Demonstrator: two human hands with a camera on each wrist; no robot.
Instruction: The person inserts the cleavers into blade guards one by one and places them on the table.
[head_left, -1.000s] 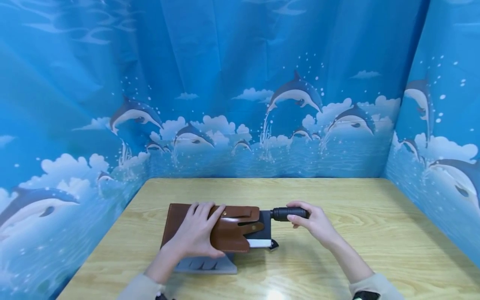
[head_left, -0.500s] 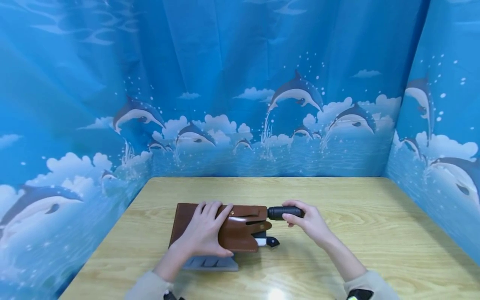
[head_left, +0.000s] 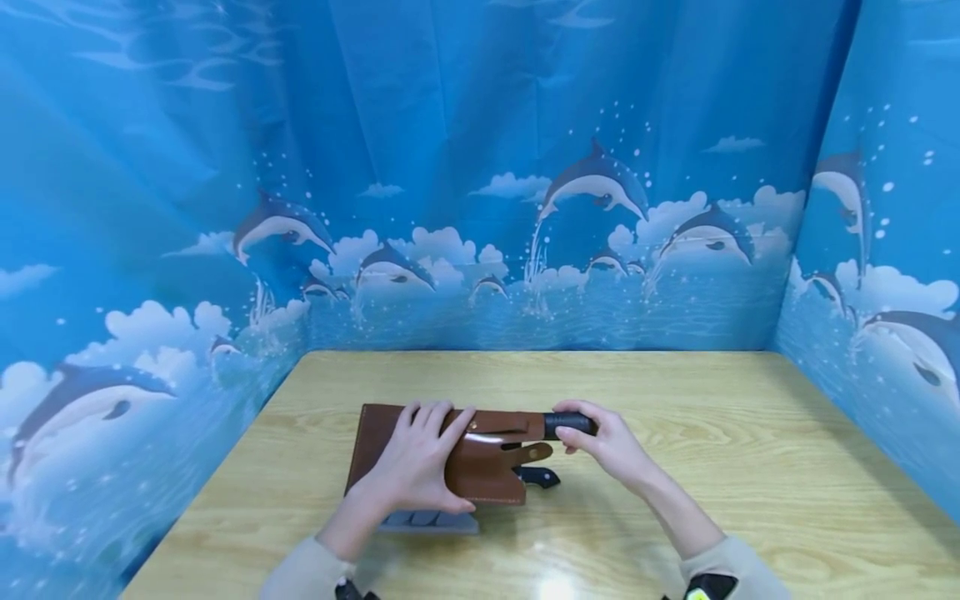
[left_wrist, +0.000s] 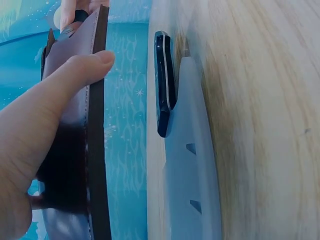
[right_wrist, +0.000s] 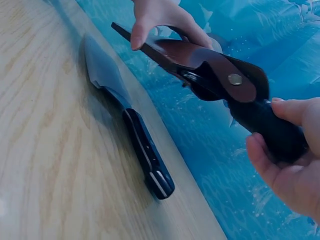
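A brown leather sheath with a buttoned strap is held above the table by my left hand, thumb along the near edge and fingers spread over the top. My right hand grips the black handle of a cleaver between thumb and fingers. That cleaver's blade is hidden inside the sheath, and the handle meets the sheath's mouth. Below lies a second knife, its black riveted handle and broad grey blade on the table; the sheath partly covers it in the head view.
The wood-grain table extends to both sides of the hands. Blue curtains printed with dolphins stand behind it and along both sides. A glare spot shows near the front of the table.
My right hand has pushed the cleaver leftward, and its dark blade with the pale edge has disappeared into the sheath. My left hand keeps its grip on the sheath.
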